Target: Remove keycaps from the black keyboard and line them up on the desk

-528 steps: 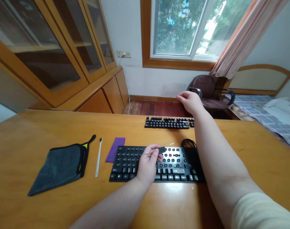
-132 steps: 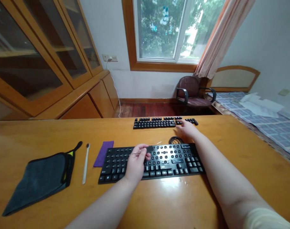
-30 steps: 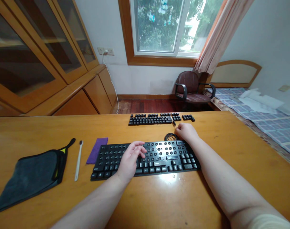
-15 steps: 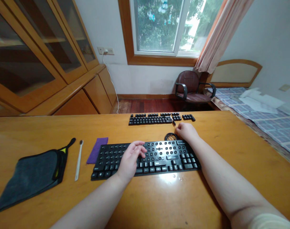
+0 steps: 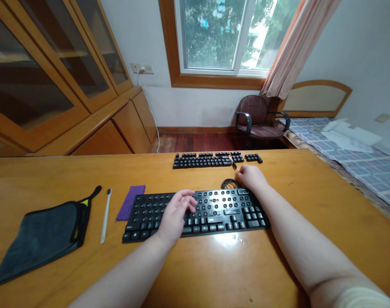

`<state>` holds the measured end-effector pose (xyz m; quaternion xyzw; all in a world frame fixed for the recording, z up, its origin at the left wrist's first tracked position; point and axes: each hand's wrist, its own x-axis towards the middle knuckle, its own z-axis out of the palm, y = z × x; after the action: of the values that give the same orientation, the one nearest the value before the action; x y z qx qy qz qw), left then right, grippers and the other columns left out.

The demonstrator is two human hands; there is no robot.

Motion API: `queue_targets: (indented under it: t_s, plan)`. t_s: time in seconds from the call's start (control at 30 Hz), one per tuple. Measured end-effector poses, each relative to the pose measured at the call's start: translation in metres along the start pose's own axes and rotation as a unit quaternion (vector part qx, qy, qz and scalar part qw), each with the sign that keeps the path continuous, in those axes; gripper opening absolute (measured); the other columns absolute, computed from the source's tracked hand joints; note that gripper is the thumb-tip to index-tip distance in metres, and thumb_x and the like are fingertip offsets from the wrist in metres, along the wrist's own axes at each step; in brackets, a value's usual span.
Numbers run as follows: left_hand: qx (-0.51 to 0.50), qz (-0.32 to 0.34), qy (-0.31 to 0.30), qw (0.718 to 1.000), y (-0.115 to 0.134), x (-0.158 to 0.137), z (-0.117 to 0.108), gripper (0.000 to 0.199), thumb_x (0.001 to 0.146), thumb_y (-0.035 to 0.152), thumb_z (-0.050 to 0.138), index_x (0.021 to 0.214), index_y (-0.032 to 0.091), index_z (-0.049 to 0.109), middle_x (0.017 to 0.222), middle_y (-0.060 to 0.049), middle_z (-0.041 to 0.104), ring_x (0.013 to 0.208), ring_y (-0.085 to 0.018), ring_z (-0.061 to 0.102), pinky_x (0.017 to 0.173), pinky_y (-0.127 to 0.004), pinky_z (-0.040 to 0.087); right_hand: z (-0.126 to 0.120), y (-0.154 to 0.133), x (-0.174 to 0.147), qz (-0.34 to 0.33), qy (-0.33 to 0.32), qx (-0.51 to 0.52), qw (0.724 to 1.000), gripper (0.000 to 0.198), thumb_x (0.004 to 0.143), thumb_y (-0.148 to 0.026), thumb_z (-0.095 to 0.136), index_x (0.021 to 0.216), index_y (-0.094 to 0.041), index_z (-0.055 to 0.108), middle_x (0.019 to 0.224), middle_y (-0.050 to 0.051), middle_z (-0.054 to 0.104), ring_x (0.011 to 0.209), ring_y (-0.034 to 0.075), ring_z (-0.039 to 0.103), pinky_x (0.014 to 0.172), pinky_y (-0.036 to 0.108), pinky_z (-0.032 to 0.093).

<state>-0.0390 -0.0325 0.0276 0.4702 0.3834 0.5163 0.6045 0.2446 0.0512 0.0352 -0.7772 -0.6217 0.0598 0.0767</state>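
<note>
Roughly crosswise, the keyboard (image 5: 199, 220), left-to-right.

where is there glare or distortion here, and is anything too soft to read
Head view: bright glare on the desk just below the keyboard and over its middle; head view: cabinet stretched at left, loose keycaps too small and soft to read.

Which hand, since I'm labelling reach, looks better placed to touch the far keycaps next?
Likely the right hand: it's nearer the far keycaps, its slim tool angled toward them; the left hand is over the keyboard.
</note>
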Motion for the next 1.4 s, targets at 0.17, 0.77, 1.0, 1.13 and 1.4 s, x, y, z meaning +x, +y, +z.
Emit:
queue_targets:
  t_s: [0.17, 0.77, 1.0, 1.13, 1.4]
  plan:
    - [0.002, 0.001, 0.002, 1.000, 0.000, 0.000, 0.000, 0.027, 0.083, 0.036, 0.054, 0.100, 0.015, 0.057, 0.076, -0.002, 0.061, 0.063, -0.013, 0.053, 0.064, -0.026, 0.040, 0.001, 0.001, 0.001, -0.001, 0.001, -0.008, 1.000, 0.024, 0.078, -0.031, 0.048, 0.078, -0.018, 0.068, 0.079, 0.010, 0.068, 0.074, 0.020, 0.060, 0.061, 0.026, 0.037]
    - [0.002, -0.001, 0.001, 1.000, -0.001, 0.000, 0.000, 0.028, 0.082, 0.037, 0.054, 0.099, 0.015, 0.057, 0.076, -0.002, 0.060, 0.063, -0.013, 0.052, 0.064, -0.026, 0.039, 0.003, 0.002, 0.002, 0.004, 0.021, -0.013, 1.000, 0.025, 0.079, -0.031, 0.045, 0.079, -0.019, 0.067, 0.083, 0.011, 0.069, 0.079, 0.023, 0.061, 0.063, 0.028, 0.038]
    - [0.012, 0.001, 0.000, 1.000, -0.001, 0.000, -0.001, 0.027, 0.083, 0.036, 0.053, 0.100, 0.015, 0.057, 0.077, -0.003, 0.060, 0.064, -0.013, 0.053, 0.065, -0.027, 0.040, 0.003, 0.005, 0.004, 0.032, 0.036, -0.013, 0.999, 0.025, 0.078, -0.030, 0.045, 0.081, -0.019, 0.068, 0.084, 0.012, 0.069, 0.080, 0.024, 0.061, 0.062, 0.029, 0.038]
    - [0.009, 0.002, -0.002, 1.000, -0.001, 0.000, 0.000, 0.028, 0.082, 0.037, 0.054, 0.100, 0.015, 0.057, 0.077, -0.003, 0.061, 0.063, -0.013, 0.053, 0.064, -0.027, 0.040, 0.003, 0.005, 0.003, 0.036, 0.038, -0.004, 0.999, 0.024, 0.078, -0.030, 0.047, 0.080, -0.018, 0.068, 0.083, 0.013, 0.069, 0.078, 0.024, 0.061, 0.060, 0.028, 0.037]
    - [0.008, 0.001, 0.003, 1.000, -0.002, 0.001, 0.000, 0.027, 0.083, 0.037, 0.054, 0.100, 0.016, 0.056, 0.077, -0.002, 0.060, 0.063, -0.013, 0.053, 0.065, -0.026, 0.040, -0.026, 0.001, -0.010, -0.032, 0.123, 0.039, 0.991, 0.024, 0.081, -0.032, 0.048, 0.074, -0.018, 0.066, 0.071, 0.008, 0.067, 0.067, 0.019, 0.058, 0.057, 0.026, 0.035]
